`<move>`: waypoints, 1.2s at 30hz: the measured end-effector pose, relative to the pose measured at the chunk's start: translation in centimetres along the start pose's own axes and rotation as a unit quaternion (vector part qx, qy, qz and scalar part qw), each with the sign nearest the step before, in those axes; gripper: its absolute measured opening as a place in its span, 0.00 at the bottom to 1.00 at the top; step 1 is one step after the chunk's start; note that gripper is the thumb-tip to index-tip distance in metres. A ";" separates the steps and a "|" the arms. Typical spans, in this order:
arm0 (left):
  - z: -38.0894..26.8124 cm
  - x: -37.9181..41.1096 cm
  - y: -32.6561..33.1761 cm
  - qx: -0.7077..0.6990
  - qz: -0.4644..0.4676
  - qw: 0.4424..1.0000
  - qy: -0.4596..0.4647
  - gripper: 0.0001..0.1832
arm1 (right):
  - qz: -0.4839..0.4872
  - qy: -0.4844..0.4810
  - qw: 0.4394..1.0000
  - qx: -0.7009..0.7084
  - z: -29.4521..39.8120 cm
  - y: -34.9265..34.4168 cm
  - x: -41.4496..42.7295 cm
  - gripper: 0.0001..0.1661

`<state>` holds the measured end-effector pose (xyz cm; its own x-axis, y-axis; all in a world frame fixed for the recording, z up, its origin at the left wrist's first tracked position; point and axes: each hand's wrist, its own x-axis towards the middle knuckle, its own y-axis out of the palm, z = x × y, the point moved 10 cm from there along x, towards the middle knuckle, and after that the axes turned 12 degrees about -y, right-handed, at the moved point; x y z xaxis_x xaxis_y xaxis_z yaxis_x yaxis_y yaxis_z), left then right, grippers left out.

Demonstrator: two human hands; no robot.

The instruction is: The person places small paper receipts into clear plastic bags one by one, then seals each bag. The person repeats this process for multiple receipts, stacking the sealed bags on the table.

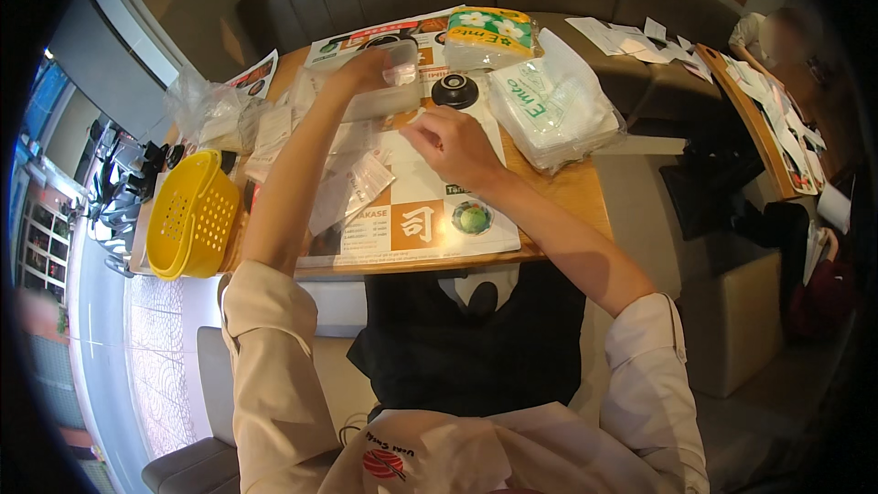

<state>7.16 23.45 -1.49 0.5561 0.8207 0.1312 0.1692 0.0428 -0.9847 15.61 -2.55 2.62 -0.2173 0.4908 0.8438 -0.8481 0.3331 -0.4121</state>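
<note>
My left hand reaches into a clear plastic container at the table's far side; its fingers are partly hidden, and what they touch does not show. Over the printed paper menu sheet is my right hand, its fingers curled, with a small pale thing at the fingertips that is too small to name. Below the container lie small flat clear packets with printing. A round black lidded object stands between the container and an opened plastic pack of white paper napkins.
A yellow perforated plastic basket stands at the table's left edge, with clear plastic bags behind it. A green and yellow tissue pack is at the back. Papers lie on the bench; a person sits by another table at right.
</note>
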 end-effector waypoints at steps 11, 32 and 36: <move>0.2 -1.3 -3.5 -0.044 -0.145 0.984 -0.095 0.09 | 0.030 0.006 0.999 -0.024 0.5 0.5 0.1 0.14; -0.5 -5.1 -12.7 -0.223 -0.083 0.968 0.084 0.02 | -0.042 0.067 0.997 -0.020 -2.0 -1.0 0.2 0.13; -4.3 -8.0 -16.7 -0.238 -0.140 0.952 0.134 0.03 | -0.087 0.042 0.995 -0.035 -2.0 -2.4 0.2 0.20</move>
<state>3.44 13.74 14.39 0.6114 0.6380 0.4682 0.6557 -0.0772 -0.7511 18.59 -1.61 3.10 -0.0260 0.4855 0.8739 -0.8325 0.4734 -0.2877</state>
